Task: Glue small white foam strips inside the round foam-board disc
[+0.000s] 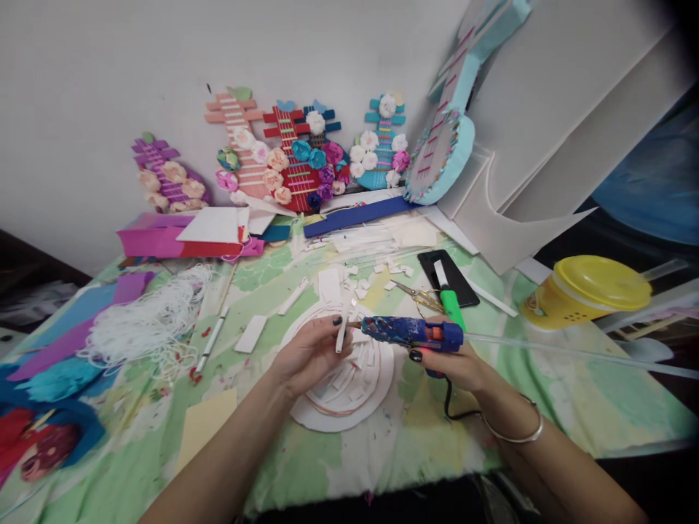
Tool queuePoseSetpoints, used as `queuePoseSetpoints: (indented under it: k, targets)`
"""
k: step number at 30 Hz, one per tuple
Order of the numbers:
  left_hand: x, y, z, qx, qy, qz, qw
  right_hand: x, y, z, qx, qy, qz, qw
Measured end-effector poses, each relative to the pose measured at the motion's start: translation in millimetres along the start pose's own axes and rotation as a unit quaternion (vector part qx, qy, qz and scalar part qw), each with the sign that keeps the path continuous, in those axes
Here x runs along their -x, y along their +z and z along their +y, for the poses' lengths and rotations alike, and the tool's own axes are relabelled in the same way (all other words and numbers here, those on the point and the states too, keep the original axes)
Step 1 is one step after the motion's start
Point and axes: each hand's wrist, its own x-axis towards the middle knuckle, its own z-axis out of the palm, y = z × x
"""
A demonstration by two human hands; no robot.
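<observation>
- My left hand (310, 356) is pinching a thin white strip (339, 342).
- My right hand (454, 367) is gripping a blue glue gun (396, 332) — its tip is pointing at the strip.
- Under them, a round white board (384, 386) is lying on the counter (431, 447).
- Many white bits (360, 360) are already sitting on it; this strip is not — and more loose pieces (251, 333) are lying around.

Narrow white strip (341, 336), slightly tilted, pinched in my left hand (310, 355). Blue, smudged glue gun (409, 334) near-level in my right hand (454, 364), nozzle (354, 324) at strip. White disc (339, 421) flat beneath, between both hands.
</observation>
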Motion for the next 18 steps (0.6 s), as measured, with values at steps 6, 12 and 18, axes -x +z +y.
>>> queuePoseSetpoints:
  k: [6, 12, 18]
  targets:
    - [-1.6, -0.3, -0.7, 0.022, 0.017, -0.008, 1.000, 0.7, -1.4, -2.1, 0.042, -0.021, 0.021, 0.999]
    - [-1.6, 2.9, 1.2, 0.026, 0.015, 0.012, 0.999, 2.4, -1.6, -0.2, 0.049, -0.007, 0.005, 0.999]
    - [-1.6, 1.9, -1.1, 0.029, 0.012, 0.003, 0.999, 1.1, -1.5, -0.3, 0.047, -0.022, 0.020, 0.998]
